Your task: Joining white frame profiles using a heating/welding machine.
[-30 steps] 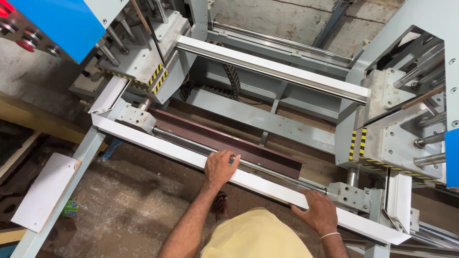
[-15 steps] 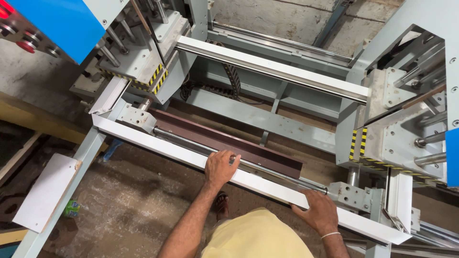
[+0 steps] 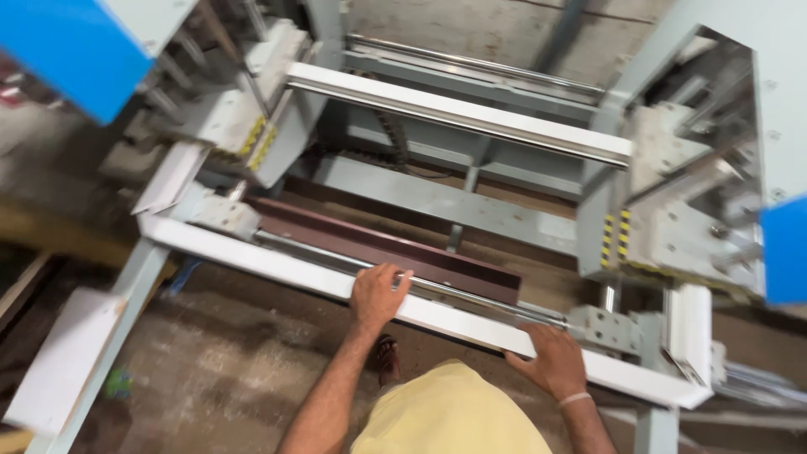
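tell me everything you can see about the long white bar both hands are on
The white bar is a long, straight profile, plastic-looking, smooth and matte. It lies flat across the near side of the grey machine frame, slanting from upper left down to lower right. The left hand grips it near the middle; the right hand holds it further right. A brown bar runs just behind it.

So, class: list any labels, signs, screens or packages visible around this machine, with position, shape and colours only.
Left warning strip: on the left clamp block, slanted, yellow and black stripes.
Right warning strip: on the right clamp block, upright, yellow and black stripes.
No screens or packages visible.
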